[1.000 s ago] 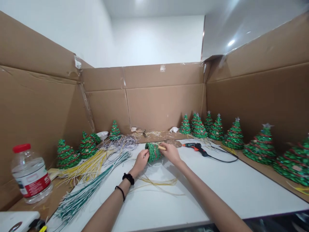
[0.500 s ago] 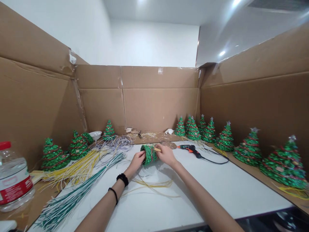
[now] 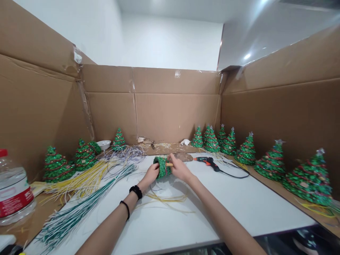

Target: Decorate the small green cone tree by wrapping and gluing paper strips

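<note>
A small green Christmas tree (image 3: pixel 162 170), decorated with bits of red, lies on its side in front of me, its open base facing left. My left hand (image 3: pixel 151 174) grips it at the base rim, fingers closed and partly inside the hollow. My right hand (image 3: pixel 179 168) pinches a thin wooden stick (image 3: pixel 169 164) against the tree's side. Where the stick's tip touches is too small to tell. Loose yellow strands (image 3: pixel 170 200) lie on the white tabletop (image 3: pixel 239 202) below the tree.
A black and orange glue gun (image 3: pixel 208 161) with a cord lies right of a brown flat piece (image 3: pixel 183 157). Bundled yellow strands (image 3: pixel 87 177) and green-and-white strands (image 3: pixel 87 210) spread leftward. Finished trees (image 3: pixel 245 149) line the right cardboard wall. A bottle (image 3: pixel 14 191) stands at left.
The view has tilted down slightly and shifted. The tree is still in my left hand, and the stick in my right hand has turned a little against it.
</note>
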`<state>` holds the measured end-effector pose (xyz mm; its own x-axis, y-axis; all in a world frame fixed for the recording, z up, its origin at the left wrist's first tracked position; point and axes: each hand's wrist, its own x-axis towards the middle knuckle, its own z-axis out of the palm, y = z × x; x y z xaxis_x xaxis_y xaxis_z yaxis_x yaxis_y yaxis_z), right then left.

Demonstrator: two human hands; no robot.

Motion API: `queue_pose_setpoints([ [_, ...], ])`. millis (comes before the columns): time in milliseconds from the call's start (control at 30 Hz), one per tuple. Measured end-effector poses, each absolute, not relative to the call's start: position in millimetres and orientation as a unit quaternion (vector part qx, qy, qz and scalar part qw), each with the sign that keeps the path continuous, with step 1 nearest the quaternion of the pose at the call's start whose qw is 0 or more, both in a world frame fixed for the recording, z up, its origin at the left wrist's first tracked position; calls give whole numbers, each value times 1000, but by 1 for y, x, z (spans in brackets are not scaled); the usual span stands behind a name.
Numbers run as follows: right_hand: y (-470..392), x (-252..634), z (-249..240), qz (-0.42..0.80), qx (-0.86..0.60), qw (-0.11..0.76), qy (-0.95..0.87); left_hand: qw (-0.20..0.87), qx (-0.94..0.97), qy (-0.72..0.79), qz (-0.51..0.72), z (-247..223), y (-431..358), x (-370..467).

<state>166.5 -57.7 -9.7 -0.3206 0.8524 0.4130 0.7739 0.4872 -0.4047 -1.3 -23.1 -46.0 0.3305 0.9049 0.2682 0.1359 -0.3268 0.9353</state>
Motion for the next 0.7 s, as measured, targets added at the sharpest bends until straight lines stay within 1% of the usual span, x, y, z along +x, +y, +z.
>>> queue_pose_setpoints([
  [200, -60, 167, -6, -11, -500, 252, -829, 427, 697, 387, 426, -45, -24, -5],
  [300, -59, 167, -7, -7, -475, 258, -841, 376, 718, 410, 418, -45, -23, -8],
  [400, -57, 167, -9, 28, -451, 282, -846, 307, 739, 433, 415, -45, -22, -8],
  [533, -54, 169, -11, 67, -419, 340, -839, 233, 738, 466, 428, -46, -24, -6],
  [600, -53, 170, -11, 80, -404, 367, -834, 228, 730, 473, 439, -48, -24, -5],
  [700, -52, 171, -12, 100, -386, 394, -828, 272, 719, 449, 455, -51, -24, -4],
])
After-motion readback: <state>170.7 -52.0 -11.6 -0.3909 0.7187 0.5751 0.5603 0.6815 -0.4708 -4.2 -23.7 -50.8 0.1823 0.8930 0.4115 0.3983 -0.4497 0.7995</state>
